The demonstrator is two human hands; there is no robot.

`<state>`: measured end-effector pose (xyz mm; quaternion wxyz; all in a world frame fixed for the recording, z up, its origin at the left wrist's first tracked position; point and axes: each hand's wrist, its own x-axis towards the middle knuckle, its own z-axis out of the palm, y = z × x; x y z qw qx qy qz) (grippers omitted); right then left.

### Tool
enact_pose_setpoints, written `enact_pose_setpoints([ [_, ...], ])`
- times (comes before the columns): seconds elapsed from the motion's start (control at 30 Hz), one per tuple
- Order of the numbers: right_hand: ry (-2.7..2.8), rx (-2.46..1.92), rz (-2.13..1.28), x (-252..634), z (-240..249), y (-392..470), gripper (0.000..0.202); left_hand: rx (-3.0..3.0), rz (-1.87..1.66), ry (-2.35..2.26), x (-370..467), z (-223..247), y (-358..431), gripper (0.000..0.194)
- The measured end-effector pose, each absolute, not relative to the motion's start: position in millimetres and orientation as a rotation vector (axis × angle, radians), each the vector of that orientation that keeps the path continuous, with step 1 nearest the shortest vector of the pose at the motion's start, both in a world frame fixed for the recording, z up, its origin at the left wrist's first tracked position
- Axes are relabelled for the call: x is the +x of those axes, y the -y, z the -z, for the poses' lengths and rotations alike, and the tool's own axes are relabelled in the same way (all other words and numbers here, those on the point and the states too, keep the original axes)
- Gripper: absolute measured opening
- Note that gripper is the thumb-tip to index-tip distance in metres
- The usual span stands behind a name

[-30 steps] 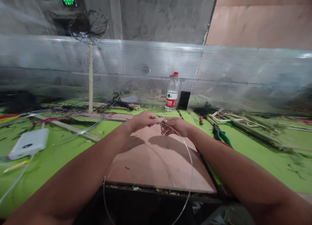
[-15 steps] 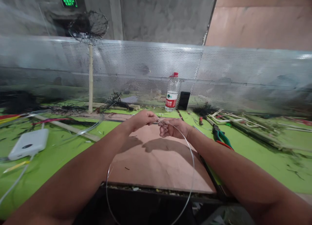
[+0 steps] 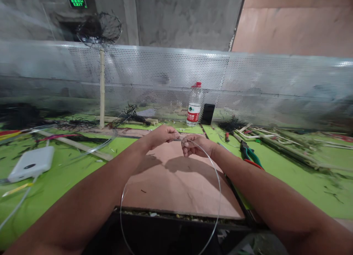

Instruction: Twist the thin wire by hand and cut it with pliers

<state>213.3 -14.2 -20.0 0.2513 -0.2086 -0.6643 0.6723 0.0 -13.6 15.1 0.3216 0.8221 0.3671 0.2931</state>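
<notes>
Barely shifted, two hands (image 3: 162, 134) (image 3: 196, 145) pinch one wire hoop (image 3: 219, 181).

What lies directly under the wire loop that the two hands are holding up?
Under the wire loop lies a brown board on the green table, with arm shadows on it. The loop's lowest part is out of frame.

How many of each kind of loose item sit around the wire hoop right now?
Wire hoop, pinched by left hand and right hand: 1
Water bottle: 1
Black phone: 1
White power bank: 1
Green-handled pliers: 1
Total: 5
</notes>
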Motion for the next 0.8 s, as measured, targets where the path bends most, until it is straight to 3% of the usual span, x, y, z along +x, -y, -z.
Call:
enact_pose_setpoints([
  [0.27, 1.979, -0.838, -1.261, 215.2, 14.3, 7.9, 0.019, 2.114, -0.728, -0.947, -0.9, -17.5, 18.8, 0.033],
  [0.47, 2.107, -0.942, -0.876, 213.9, 14.5, 1.8, 0.005, 2.218, -0.57, -1.025, -3.0, -9.1, 12.3, 0.031],
  [0.6, 2.157, -1.079, -0.636, 207.2, 13.9, 6.5, 0.013, 2.271, -0.558, -1.12, -3.3, 2.3, 2.0, 0.028],
  [0.7, 2.147, -1.084, -0.573, 201.9, 12.2, 12.4, 0.012, 2.302, -0.562, -1.18, -3.2, 4.7, -0.9, 0.024],
  [0.8, 2.036, -1.058, -0.783, 202.2, 9.0, 14.1, 0.012, 2.283, -0.583, -1.177, -3.7, -1.3, 5.2, 0.023],
])
